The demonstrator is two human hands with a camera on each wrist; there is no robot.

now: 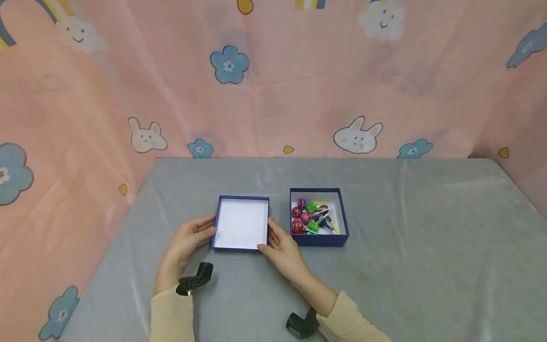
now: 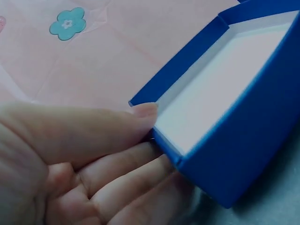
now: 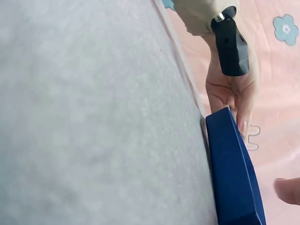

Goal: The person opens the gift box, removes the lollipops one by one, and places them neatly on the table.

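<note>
I had a pink backdrop (image 1: 290, 99) printed with rabbits, clouds and blue flowers beyond the far edge of the grey table (image 1: 410, 266). Two pale sleeves (image 1: 172, 316) reached in across the near edge. An open blue box (image 1: 322, 241) stood about midway between the table's left and right edges, close by the right hand (image 1: 284, 254), crowding that side of my working space. To its left, nearer the far left corner, I had the shallow blue lid (image 1: 241, 223), its white inside facing up and its sides running roughly along and across the table's far edge. It looked close to square, so I could not single out a long axis. The right hand's grip held its right side, thumb at the near corner, fingers between lid and box. The left hand (image 1: 188, 240) pinched the opposite side, thumb at the rim and fingers below. Smallest were the lollipops (image 1: 306, 218), red, pink, green and purple, heaped toward the box's left wall, several sticks pointing toward the table's right edge.
</note>
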